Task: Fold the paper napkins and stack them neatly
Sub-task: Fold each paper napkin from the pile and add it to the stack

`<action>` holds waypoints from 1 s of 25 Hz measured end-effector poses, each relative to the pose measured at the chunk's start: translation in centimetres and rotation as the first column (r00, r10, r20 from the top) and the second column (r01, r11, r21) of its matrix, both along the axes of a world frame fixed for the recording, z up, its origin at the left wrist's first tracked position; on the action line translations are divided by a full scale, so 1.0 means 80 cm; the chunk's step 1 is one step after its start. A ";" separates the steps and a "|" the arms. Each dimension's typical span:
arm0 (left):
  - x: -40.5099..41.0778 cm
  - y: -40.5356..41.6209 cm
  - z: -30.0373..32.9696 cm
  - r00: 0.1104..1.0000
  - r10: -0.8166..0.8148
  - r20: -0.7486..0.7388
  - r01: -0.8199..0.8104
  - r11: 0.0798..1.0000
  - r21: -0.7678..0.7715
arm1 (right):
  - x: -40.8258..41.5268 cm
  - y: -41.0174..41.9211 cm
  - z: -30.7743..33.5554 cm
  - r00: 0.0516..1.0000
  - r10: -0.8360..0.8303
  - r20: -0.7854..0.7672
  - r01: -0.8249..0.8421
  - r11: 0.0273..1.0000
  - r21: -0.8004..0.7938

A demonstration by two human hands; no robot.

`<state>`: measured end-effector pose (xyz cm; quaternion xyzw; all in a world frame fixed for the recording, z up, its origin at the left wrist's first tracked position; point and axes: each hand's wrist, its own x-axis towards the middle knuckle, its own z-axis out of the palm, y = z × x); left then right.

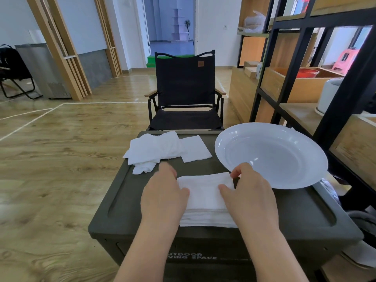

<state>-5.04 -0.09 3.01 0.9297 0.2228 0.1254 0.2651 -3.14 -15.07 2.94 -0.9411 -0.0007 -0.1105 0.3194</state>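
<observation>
A stack of folded white paper napkins (205, 200) lies near the front of the dark green box lid (295, 212). My left hand (164, 196) rests on the stack's left edge, thumb on top of the napkin. My right hand (248, 192) holds the top napkin's right side, fingers pinching its far right corner and thumb pressing on top. Farther back on the lid sits a loose heap of unfolded napkins (152, 151), with one flat square napkin (194, 148) beside it on the right.
A large white plate (272, 153) sits at the lid's right, overhanging its edge. A black folding chair (185, 92) stands just behind the box. Black-framed wooden shelving (305, 82) runs along the right. Wood floor lies to the left.
</observation>
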 end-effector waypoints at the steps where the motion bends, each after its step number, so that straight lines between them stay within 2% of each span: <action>1: 0.018 0.001 0.005 0.995 -0.036 0.090 0.029 0.996 0.079 | 0.001 0.001 0.003 0.998 0.001 0.056 -0.004 0.999 0.040; 3: 0.070 0.007 0.014 0.977 -0.127 0.171 0.101 0.983 0.155 | 0.005 -0.001 0.005 0.990 -0.009 0.139 -0.011 0.989 0.145; 4: 0.099 0.010 0.014 0.972 -0.197 0.127 0.165 0.959 0.230 | 0.008 -0.002 0.003 0.986 -0.017 0.165 -0.014 0.983 0.183; 6: 0.144 0.012 0.003 0.952 -0.290 -0.098 0.304 0.866 0.397 | 0.013 -0.006 -0.002 0.984 -0.012 0.177 -0.032 0.970 0.240; 8: 0.168 0.010 -0.012 0.926 -0.288 -0.243 0.370 0.812 0.451 | 0.018 -0.007 -0.006 0.988 0.011 0.156 -0.057 0.954 0.294; 10: 0.177 0.007 -0.018 0.924 -0.280 -0.260 0.376 0.785 0.492 | 0.021 -0.010 -0.007 0.991 0.031 0.134 -0.074 0.940 0.334; 12: 0.169 0.007 -0.007 0.934 -0.315 -0.166 0.356 0.808 0.470 | 0.023 -0.014 -0.007 0.991 0.036 0.131 -0.081 0.930 0.358; 14: 0.138 0.004 0.016 0.951 -0.273 0.145 0.226 0.934 0.278 | 0.022 -0.019 -0.003 0.990 0.055 0.132 -0.104 0.910 0.401; 15: 0.112 0.000 0.030 0.934 -0.197 0.299 0.176 0.980 0.094 | 0.021 -0.019 0.000 0.989 0.079 0.126 -0.127 0.887 0.444; 16: 0.084 -0.004 0.045 0.911 -0.118 0.395 0.186 0.973 -0.138 | 0.020 -0.020 0.003 0.987 0.109 0.122 -0.156 0.856 0.493; 17: 0.056 -0.009 0.056 0.905 -0.063 0.420 0.239 0.894 -0.380 | 0.019 -0.020 0.008 0.982 0.146 0.120 -0.187 0.827 0.530; 19: 0.009 -0.013 0.069 0.924 -0.068 0.375 0.336 0.609 -0.718 | 0.013 -0.016 0.016 0.966 0.232 0.111 -0.252 0.772 0.583; 21: -0.016 -0.009 0.069 0.938 -0.069 0.340 0.343 0.324 -0.881 | 0.008 -0.014 0.021 0.945 0.313 0.099 -0.292 0.664 0.688; 22: -0.021 -0.006 0.067 0.944 -0.063 0.324 0.330 0.218 -0.918 | 0.005 -0.014 0.023 0.937 0.338 0.085 -0.286 0.607 0.741; 23: -0.024 -0.003 0.064 0.951 -0.071 0.301 0.309 0.159 -0.938 | 0.003 -0.014 0.024 0.935 0.350 0.062 -0.269 0.581 0.768; 24: -0.026 -0.002 0.063 0.957 -0.095 0.273 0.285 0.138 -0.949 | 0.002 -0.013 0.024 0.938 0.344 0.038 -0.249 0.592 0.766; 25: -0.024 -0.002 0.060 0.962 -0.123 0.244 0.261 0.159 -0.952 | 0.003 -0.013 0.024 0.947 0.320 0.018 -0.227 0.631 0.742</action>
